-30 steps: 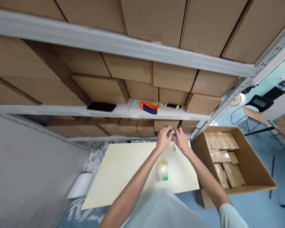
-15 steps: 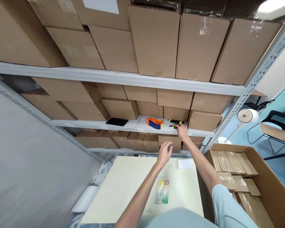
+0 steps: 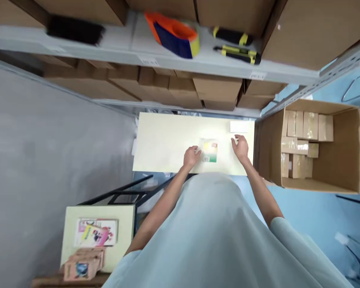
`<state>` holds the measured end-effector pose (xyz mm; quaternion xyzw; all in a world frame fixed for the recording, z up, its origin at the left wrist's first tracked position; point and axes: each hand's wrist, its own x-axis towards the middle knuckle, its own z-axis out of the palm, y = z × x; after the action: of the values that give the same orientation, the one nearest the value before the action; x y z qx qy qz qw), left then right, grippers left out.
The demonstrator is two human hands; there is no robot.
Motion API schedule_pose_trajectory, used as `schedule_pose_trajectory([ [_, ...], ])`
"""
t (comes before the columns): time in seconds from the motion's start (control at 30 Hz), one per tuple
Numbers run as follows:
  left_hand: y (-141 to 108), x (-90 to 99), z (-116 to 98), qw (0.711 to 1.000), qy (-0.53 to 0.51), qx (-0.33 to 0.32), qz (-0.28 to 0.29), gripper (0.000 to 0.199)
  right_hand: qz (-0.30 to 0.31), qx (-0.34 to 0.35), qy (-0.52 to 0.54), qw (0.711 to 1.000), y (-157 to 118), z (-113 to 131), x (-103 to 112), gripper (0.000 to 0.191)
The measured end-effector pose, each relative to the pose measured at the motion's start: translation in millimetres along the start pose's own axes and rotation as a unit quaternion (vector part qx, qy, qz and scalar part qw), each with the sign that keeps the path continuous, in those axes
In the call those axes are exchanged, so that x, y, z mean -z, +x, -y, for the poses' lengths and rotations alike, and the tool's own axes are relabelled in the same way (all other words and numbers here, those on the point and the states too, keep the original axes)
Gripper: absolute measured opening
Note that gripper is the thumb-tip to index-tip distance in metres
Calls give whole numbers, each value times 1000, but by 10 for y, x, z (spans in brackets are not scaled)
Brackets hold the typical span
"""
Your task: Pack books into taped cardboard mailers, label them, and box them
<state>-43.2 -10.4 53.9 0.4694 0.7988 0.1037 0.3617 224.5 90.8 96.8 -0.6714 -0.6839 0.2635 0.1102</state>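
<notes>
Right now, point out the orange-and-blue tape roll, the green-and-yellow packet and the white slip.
Tape roll (image 3: 176, 41): head view, blue side face.
Packet (image 3: 210, 152): head view, middle of its printed front.
White slip (image 3: 239, 127): head view, middle.

Before you, the tabletop (image 3: 165, 144) is pale cream and the packet (image 3: 210, 151) on it runs yellow to green; your shirt (image 3: 213, 232) is plain light blue, as is the floor (image 3: 306, 212); the tape roll (image 3: 177, 36) shows orange, dark blue and yellow; both cutters (image 3: 231, 36) (image 3: 240, 54) are black with yellow; the open carton (image 3: 337, 160) is brown; the magazines (image 3: 96, 233) mix white, pink and yellow.
</notes>
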Motion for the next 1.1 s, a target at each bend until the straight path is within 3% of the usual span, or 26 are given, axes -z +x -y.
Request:
schedule_pose_trajectory([
  [0.1,-25,-239,212,998,27,38,43,29,45,-180,7,983,-451,-356,-456,42],
  [0.17,15,-342,240,996,38,51,55,29,48,-241,16,969,-542,-440,-633,44],
  [0.37,157,-434,192,996,48,54,54,27,71,-257,38,963,-448,-411,-852,21],
  [0.6,84,-570,158,995,18,-17,98,26,80,-226,80,967,-504,-668,-714,24],
  [0.83,-17,-834,-55,988,-2,-59,144,22,62,-243,82,965,-509,-1011,-457,26],
  [0.97,-48,-938,-157,984,-13,-67,162,21,49,-250,105,961,-525,-1141,-292,26],
  [1.1,-60,-985,-169,987,-38,-51,144,24,46,-236,138,961,-584,-1109,-195,23],
])
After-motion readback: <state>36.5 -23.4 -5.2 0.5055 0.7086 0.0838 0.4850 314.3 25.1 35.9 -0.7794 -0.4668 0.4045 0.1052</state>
